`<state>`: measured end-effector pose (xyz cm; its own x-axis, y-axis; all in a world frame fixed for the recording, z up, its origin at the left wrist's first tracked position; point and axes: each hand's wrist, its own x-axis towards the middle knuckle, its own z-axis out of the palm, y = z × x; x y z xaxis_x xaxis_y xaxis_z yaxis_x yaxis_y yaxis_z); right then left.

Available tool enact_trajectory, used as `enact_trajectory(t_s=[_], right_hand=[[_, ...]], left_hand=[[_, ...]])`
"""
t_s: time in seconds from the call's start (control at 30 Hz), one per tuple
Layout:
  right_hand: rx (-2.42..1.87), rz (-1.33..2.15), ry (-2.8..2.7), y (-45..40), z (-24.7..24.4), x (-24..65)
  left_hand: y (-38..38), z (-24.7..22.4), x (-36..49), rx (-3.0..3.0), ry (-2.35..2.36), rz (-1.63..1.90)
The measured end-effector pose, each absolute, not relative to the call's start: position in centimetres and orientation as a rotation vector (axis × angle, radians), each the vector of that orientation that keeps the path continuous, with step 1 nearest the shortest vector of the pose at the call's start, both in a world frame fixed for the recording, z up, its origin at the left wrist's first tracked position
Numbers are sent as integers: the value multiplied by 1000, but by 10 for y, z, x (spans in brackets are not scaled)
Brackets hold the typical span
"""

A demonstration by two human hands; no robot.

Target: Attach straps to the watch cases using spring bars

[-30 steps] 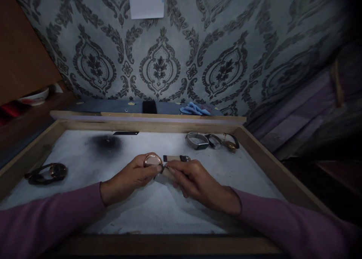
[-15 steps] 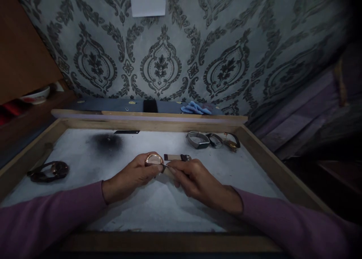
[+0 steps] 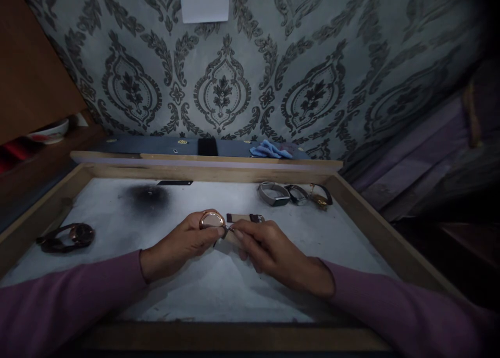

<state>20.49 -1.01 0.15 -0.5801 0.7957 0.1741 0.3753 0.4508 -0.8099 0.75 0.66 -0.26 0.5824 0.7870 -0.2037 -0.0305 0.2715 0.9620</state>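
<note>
My left hand is closed round a rose-gold-rimmed watch, fingers behind it and thumb along its near edge, probably so the round case sits firm while the bright disc tilts up towards me; I cannot tell whether that is the dial or the back. My right hand is narrowed to a pinch beside the case's right edge, with a slim metal piece at the fingertips and a pale strap beneath them. Such a tight grip, I judge, gives fine control over something so small. Both hands hover over the white tabletop, and just beyond them lies a loose strap section with its buckle to the right. A dark watch rests at the left; at the far right, a grey-banded watch and two others sit in a row, perhaps set there to free the middle. A black strip lies near the far wooden frame, right of a dark smudge. Past the frame are a blue cloth and damask wallpaper, in dim light.
</note>
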Motion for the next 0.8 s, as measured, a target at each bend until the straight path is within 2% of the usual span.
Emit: enact_trajectory(t_s=[0.6, 0.8], right_hand=[[-1010, 1201, -2048, -8, -2, 204], [-1023, 1149, -2078, -9, -1, 204]], left_hand=[[8, -3, 8, 1187, 773, 653], [8, -4, 8, 1170, 767, 668]])
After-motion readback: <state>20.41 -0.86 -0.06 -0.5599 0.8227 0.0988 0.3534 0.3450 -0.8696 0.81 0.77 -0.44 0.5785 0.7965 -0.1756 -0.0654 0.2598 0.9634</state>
